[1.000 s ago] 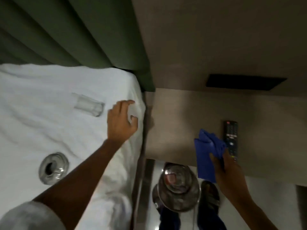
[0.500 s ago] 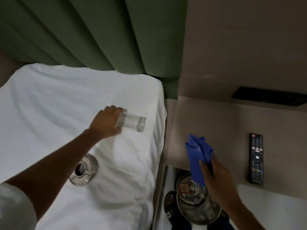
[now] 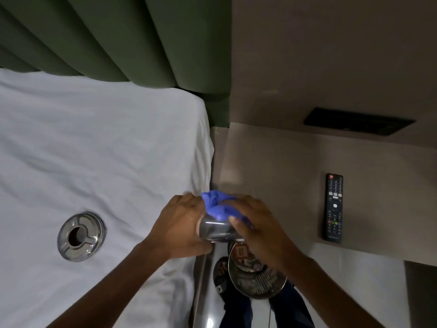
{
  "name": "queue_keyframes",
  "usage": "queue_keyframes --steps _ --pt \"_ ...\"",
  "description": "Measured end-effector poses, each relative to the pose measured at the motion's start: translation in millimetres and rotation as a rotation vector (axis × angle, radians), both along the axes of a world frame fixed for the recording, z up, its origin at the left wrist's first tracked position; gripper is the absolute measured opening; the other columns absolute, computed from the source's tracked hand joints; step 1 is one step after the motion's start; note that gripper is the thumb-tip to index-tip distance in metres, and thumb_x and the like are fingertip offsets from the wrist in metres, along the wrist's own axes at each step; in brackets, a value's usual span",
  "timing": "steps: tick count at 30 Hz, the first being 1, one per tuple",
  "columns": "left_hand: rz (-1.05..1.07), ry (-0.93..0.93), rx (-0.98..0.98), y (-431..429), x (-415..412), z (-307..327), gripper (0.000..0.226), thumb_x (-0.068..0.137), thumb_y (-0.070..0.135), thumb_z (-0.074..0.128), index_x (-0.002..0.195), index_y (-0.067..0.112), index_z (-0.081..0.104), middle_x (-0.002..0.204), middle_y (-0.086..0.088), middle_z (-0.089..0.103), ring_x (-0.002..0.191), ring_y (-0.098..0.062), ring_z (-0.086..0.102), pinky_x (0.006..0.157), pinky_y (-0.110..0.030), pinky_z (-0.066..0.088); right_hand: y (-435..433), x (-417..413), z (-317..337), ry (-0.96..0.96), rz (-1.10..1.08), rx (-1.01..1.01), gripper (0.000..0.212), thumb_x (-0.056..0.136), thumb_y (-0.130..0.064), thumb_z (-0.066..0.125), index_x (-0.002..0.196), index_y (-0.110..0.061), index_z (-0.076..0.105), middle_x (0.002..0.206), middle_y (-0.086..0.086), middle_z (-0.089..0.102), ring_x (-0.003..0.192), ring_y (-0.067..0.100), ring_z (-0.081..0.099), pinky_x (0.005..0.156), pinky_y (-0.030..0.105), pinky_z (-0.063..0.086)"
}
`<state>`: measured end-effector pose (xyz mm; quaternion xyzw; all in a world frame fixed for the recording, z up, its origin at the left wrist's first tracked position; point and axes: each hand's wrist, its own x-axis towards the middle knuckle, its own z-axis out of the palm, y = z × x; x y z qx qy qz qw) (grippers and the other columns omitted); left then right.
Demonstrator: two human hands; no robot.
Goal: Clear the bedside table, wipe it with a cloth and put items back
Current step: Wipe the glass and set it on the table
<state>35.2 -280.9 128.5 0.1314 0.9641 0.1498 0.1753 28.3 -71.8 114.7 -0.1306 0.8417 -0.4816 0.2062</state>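
Note:
My left hand [image 3: 179, 223] grips a clear drinking glass [image 3: 216, 230] held on its side over the gap between the bed and the bedside table [image 3: 272, 176]. My right hand [image 3: 257, 223] presses a blue cloth [image 3: 218, 205] against the glass from the right. Most of the glass is hidden by both hands. A black remote [image 3: 334, 208] lies on the table to the right. A round metal ashtray [image 3: 80, 236] rests on the white bed sheet [image 3: 94, 150] at the left.
A metal waste bin [image 3: 257, 282] with litter stands on the floor below my hands, beside my sandalled foot [image 3: 220, 275]. A green padded headboard [image 3: 106, 36] rises behind the bed. A dark panel [image 3: 358, 123] sits in the wall above the table.
My left hand lifted the glass off the bed and carried it right to the table's edge. My right hand brought the blue cloth onto the glass.

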Motion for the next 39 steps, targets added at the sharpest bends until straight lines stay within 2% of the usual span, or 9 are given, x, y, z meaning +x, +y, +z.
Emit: queue_keyframes --steps 3,5,8,13,18,21,25,32,39 --pt "0.16 -0.044 0.117 17 7 8 0.064 0.048 0.05 0.07 0.107 0.031 0.056 0.1 0.011 0.063 0.094 -0.014 0.058 0.083 -0.028 0.044 24 -14 0 -0.806 -0.404 -0.668 0.036 0.093 -0.026 0.049 0.127 -0.014 0.056 0.118 0.01 0.068 0.103 0.025 0.067 0.092 0.041 0.054" --pt "0.362 -0.049 0.195 35 3 13 0.062 0.049 0.049 0.072 0.106 0.031 0.055 0.095 0.01 0.061 0.086 -0.013 0.055 0.074 -0.028 0.045 35 -8 -3 -0.987 -0.583 -0.906 0.04 0.094 -0.026 0.046 0.129 -0.009 0.055 0.12 0.013 0.067 0.105 0.029 0.067 0.089 0.042 0.056" --pt "0.399 -0.005 0.074 61 -9 8 0.066 0.056 0.051 0.072 0.114 0.025 0.054 0.1 0.005 0.063 0.086 -0.016 0.056 0.072 -0.027 0.045 35 4 -3 -0.827 -0.74 -0.947 0.038 0.096 -0.028 0.044 0.131 -0.014 0.053 0.126 0.011 0.064 0.111 0.028 0.064 0.09 0.043 0.056" --pt "0.387 -0.123 -0.017 98 -26 1 0.08 0.058 0.076 0.051 0.118 0.023 0.047 0.1 0.0 0.065 0.093 -0.022 0.065 0.078 -0.034 0.056 37 27 7 -0.139 -0.493 -0.167 0.038 0.091 -0.049 0.039 0.127 -0.043 0.047 0.132 0.002 0.053 0.105 0.006 0.06 0.085 0.017 0.05" --pt "0.209 -0.137 -0.016 122 -34 2 0.073 0.069 0.074 0.057 0.12 0.023 0.05 0.104 0.005 0.067 0.091 -0.016 0.066 0.074 -0.026 0.05 68 5 -4 0.17 -0.265 0.06 0.049 0.089 -0.036 0.036 0.135 -0.053 0.032 0.155 -0.019 0.005 0.145 0.021 0.012 0.113 0.037 0.025" --pt "0.305 -0.124 0.0 130 -31 -2 0.074 0.062 0.08 0.057 0.118 0.031 0.052 0.102 0.01 0.066 0.094 -0.015 0.065 0.077 -0.029 0.051 88 -27 0 -0.095 -0.391 -0.133 0.041 0.087 -0.05 0.041 0.127 -0.04 0.048 0.152 -0.004 0.028 0.136 0.015 0.033 0.11 0.031 0.035" --pt "0.368 -0.1 0.223 147 -35 -20 0.057 0.058 0.08 0.058 0.093 0.035 0.058 0.087 0.015 0.056 0.085 -0.01 0.056 0.072 -0.026 0.049 125 -70 -11 -0.588 -0.645 -0.553 0.023 0.096 -0.033 0.047 0.114 -0.026 0.061 0.113 0.006 0.07 0.104 0.024 0.066 0.102 0.052 0.045" --pt "0.813 -0.638 0.829 160 -48 -40 0.038 0.058 0.054 0.078 0.078 0.022 0.073 0.074 0.001 0.073 0.073 -0.015 0.068 0.073 -0.036 0.054 163 -90 -33 -0.823 -0.631 -0.523 0.027 0.096 -0.023 0.048 0.12 -0.022 0.06 0.106 0.0 0.074 0.097 0.021 0.069 0.088 0.043 0.055" --pt "1.077 -0.604 0.924 165 -130 -102 0.03 0.075 0.034 0.077 0.088 0.009 0.066 0.075 0.0 0.07 0.076 -0.013 0.066 0.07 -0.022 0.051 178 -86 -51 -0.855 -0.873 -0.656 0.025 0.096 -0.024 0.047 0.116 -0.026 0.062 0.116 0.0 0.069 0.095 0.018 0.071 0.068 0.034 0.062"
